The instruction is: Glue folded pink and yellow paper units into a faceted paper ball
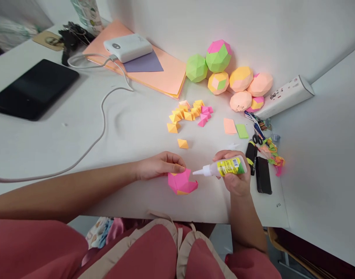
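Note:
Between the thumb and fingers of my left hand [164, 164] is a partly built paper ball [179, 183], pink with some orange facets and an open gap on its right side. My right hand [238, 178] grips a glue bottle [229, 166] with a yellow and green label. The bottle lies almost level, and its white nozzle points left at the gap, slightly apart from the paper. A single folded orange paper piece [182, 143] rests on the table just beyond my left hand. Farther back sits a cluster of folded orange pieces [183, 113] with several pink ones [205, 115].
Finished paper balls [218, 56] are piled against the wall. Pink and green paper slips [230, 126], scissors [257, 138], a cutter [251, 155] and a black case [263, 175] lie on the right. At left are a tablet [35, 89], a power bank [129, 47] and its cable [103, 116].

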Available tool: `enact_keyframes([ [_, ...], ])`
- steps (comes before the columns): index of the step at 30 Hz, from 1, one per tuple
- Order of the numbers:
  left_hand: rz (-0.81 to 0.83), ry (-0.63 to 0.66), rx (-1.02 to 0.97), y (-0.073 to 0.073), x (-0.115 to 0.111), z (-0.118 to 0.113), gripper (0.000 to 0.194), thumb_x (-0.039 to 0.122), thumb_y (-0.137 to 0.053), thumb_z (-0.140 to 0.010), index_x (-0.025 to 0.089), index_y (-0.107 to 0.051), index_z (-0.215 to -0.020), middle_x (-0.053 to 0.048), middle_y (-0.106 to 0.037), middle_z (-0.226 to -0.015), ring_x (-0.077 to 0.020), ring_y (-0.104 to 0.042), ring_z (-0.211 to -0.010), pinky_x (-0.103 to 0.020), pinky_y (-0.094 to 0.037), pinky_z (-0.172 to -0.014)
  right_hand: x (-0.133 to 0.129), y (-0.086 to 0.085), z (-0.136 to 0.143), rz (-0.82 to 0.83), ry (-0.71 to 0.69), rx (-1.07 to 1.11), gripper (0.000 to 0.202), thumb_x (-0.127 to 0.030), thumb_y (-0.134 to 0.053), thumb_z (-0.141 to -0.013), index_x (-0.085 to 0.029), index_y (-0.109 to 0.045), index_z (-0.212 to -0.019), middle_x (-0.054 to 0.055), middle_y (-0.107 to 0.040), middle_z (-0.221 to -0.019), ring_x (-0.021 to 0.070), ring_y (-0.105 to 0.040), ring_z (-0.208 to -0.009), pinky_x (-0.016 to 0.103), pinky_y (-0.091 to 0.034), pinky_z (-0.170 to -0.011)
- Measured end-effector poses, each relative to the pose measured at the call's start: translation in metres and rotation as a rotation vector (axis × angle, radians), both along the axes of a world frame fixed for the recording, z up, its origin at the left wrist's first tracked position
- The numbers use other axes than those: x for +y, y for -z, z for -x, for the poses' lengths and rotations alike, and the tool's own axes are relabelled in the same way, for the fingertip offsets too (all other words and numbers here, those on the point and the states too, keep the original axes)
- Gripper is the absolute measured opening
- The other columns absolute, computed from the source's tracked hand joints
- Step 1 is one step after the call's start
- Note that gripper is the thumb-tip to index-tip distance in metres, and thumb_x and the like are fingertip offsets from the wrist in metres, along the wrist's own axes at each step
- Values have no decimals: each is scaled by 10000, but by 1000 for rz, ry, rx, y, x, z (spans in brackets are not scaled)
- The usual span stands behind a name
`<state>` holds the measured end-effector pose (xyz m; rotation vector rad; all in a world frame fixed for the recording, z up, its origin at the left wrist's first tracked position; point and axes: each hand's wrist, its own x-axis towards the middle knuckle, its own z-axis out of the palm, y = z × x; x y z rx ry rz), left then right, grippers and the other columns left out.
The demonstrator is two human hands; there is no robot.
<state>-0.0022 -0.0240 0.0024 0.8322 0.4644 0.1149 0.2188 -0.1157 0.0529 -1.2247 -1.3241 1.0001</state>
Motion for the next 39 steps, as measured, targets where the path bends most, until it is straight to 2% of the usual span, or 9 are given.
enact_keyframes([
  [5, -32, 19, -14, -1, 0, 0, 81, 218, -682, -704, 143, -693, -733, -7, -654, -703, -113, -555, -643, -230, -446, -634, 0, 4, 10, -13, 10, -4, 354, -472, -660, -705, -260, -503, -940, 76, -616, -896, 187, -588, -669, 310, -450, -484],
  [10, -41, 22, -11, -2, -1, 0, 80, 214, -680, -702, 143, -697, -734, -3, -645, -693, -112, -545, -646, -227, -433, -630, 2, 2, 17, -29, -35, -5, 323, -428, -668, -723, -263, -525, -960, 72, -616, -918, 184, -596, -689, 318, -465, -528],
  [17, -31, 21, 1, -1, -2, 1, 85, 220, -686, -698, 144, -697, -733, 0, -649, -689, -111, -544, -644, -226, -429, -632, 2, -3, 21, -66, -17, -92, 360, -482, -667, -707, -256, -526, -949, 78, -625, -894, 215, -605, -759, 371, -500, -619],
  [25, 4, 15, 2, 0, -2, 1, 89, 220, -675, -714, 137, -688, -743, -4, -663, -709, -110, -564, -641, -226, -439, -631, 4, -2, 21, -164, -72, -14, 311, -363, -685, -729, -237, -570, -988, 76, -632, -909, 213, -597, -836, 379, -494, -709],
  [31, 22, 3, 6, 1, -3, 1, 97, 222, -692, -696, 136, -685, -740, -7, -669, -714, -114, -570, -640, -227, -443, -628, 6, 2, 18, -117, -129, 55, 313, -336, -694, -726, -214, -587, -993, 74, -634, -889, 207, -598, -820, 359, -492, -684],
  [35, 29, 3, 2, 2, -3, 0, 101, 226, -688, -703, 134, -687, -743, -7, -668, -707, -110, -568, -634, -223, -440, -625, 6, 2, 18, -100, -86, 80, 309, -345, -693, -730, -226, -584, -994, 79, -633, -917, 187, -597, -753, 318, -485, -590],
  [39, 43, 1, 8, 1, -2, 0, 89, 209, -693, -696, 131, -686, -738, -6, -670, -708, -108, -569, -630, -218, -439, -616, 5, 2, 18, -41, -122, 123, 324, -366, -698, -726, -216, -589, -992, 82, -635, -901, 158, -573, -660, 277, -447, -491],
])
